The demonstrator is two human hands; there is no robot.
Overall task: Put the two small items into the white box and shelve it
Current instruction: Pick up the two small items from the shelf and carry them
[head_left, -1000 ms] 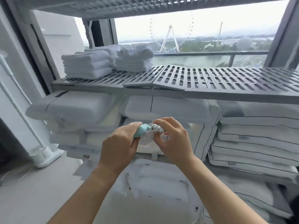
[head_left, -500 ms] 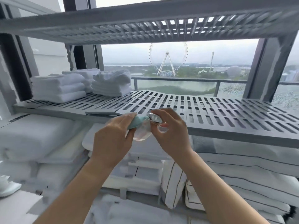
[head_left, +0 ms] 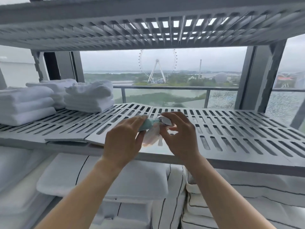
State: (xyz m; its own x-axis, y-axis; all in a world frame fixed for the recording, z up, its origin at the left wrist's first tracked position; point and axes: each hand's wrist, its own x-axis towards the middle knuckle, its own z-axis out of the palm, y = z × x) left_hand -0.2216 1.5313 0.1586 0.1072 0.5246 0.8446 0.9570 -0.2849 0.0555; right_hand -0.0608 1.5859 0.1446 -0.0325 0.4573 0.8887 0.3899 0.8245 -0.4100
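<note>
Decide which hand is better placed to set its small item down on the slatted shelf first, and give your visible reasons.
Probably the right hand: its fingers pinch the shiny silver item directly over bare slats of the slatted shelf. The left hand grips the teal item nearer the shelf's front edge. No white box is visible.

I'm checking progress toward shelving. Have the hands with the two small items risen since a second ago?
Yes. The left hand and right hand were down by the pillows under the slatted shelf; now they are level with its front edge.
</note>
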